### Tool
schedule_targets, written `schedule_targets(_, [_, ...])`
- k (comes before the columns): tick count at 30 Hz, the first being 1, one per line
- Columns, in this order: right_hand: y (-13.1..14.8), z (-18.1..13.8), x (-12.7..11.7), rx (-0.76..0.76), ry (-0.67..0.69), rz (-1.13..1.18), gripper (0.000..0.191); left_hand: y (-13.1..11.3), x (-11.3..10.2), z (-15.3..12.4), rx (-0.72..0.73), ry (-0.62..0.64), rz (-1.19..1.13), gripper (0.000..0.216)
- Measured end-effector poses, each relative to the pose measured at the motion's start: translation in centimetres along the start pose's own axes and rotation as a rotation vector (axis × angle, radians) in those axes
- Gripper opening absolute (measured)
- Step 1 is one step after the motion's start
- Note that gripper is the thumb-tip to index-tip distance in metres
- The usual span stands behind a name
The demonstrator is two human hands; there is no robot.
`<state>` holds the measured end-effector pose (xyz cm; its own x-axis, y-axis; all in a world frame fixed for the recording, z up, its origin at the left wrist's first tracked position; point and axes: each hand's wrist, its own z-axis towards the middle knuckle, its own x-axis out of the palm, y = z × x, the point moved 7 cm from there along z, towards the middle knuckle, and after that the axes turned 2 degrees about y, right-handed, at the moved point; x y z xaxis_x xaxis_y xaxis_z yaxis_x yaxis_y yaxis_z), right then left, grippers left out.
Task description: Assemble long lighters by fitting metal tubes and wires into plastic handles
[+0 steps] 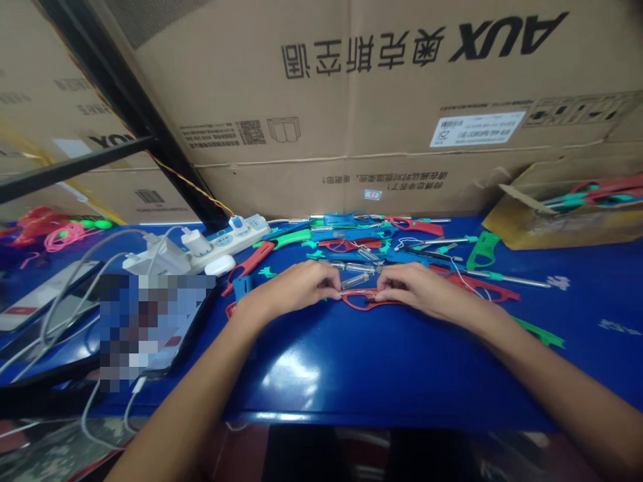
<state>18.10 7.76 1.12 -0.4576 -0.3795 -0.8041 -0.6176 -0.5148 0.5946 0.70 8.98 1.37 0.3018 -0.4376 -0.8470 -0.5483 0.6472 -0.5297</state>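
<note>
A red plastic lighter casing [358, 304] with a finger loop lies on the blue table between my hands, a thin whitish wire [358, 291] running along its upper edge. My left hand [301, 289] is closed in a pinch on the wire at the casing's left end. At the other end, my right hand [409, 286] has its fingers closed around the casing; the fingertips partly hide it. Just beyond them lie small clear fuel tanks [355, 280]. More coloured casings, among them a blue lighter casing [346, 258], and metal lighter tubes [507, 278] are scattered behind.
An open carton [532, 224] with lighter parts stands at the back right. Left are a power strip [226, 244] with chargers, cables and a tablet [185, 335]. Large cardboard boxes [351, 100] wall off the back. A green casing [540, 333] lies by my right forearm.
</note>
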Motion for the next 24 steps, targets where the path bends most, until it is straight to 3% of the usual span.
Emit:
schedule_targets(4, [0.48, -0.20, 0.04, -0.071, 0.014, -0.039, 0.028, 0.32, 0.14, -0.13, -0.020, -0.004, -0.017, 0.016])
schedule_targets(12, [0.79, -0.22, 0.54, -0.028, -0.061, -0.169, 0.023, -0.02, 0.25, -0.25, 0.002, 0.024, -0.060, 0.018])
schedule_targets(19, [0.65, -0.06, 0.73, 0.016, -0.076, -0.130, 0.023, 0.54, 0.68, -0.16, -0.073, 0.054, -0.068, 0.016])
schedule_targets(24, [0.63, 0.05, 0.19, -0.005, -0.078, -0.027, 0.023, -0.12, 0.56, -0.49, -0.031, 0.013, -0.098, 0.020])
